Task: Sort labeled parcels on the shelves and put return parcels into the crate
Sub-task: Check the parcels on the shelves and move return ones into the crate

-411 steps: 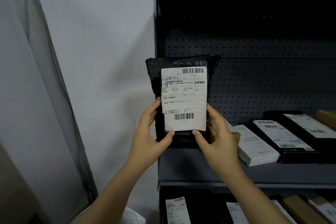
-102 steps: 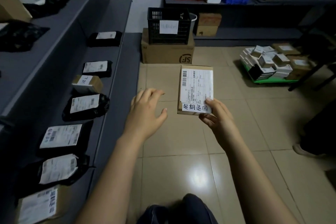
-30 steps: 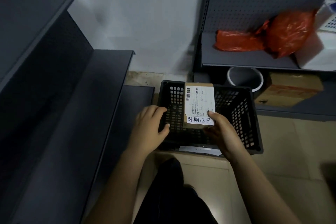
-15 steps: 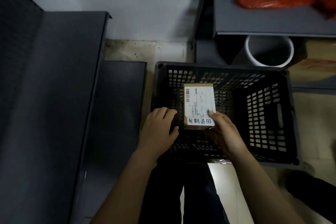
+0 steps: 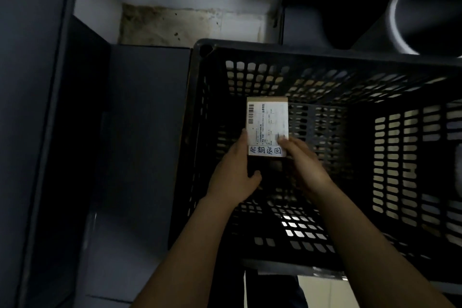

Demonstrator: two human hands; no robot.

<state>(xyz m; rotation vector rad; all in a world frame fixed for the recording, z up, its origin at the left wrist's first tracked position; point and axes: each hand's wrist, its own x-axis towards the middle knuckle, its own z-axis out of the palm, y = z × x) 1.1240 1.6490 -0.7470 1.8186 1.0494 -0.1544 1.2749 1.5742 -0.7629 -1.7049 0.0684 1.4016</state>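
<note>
Inside the black slotted plastic crate (image 5: 325,62), in the head view, a small brown cardboard parcel (image 5: 267,122) is held face up near the left wall. Its white printed label bears a barcode at upper left and print too fine to read. A handwritten strip (image 5: 266,150) along the bottom reads 超期退回. The left hand (image 5: 232,177) cups the parcel's left edge, fingers curled beneath. The right hand (image 5: 307,165) pinches its lower right corner, thumb on the label. A grey metal shelf (image 5: 140,132) lies left of the crate, and a round grey bucket (image 5: 425,15) stands beyond.

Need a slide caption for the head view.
Left hand and right hand hold a labeled parcel inside the black crate.
</note>
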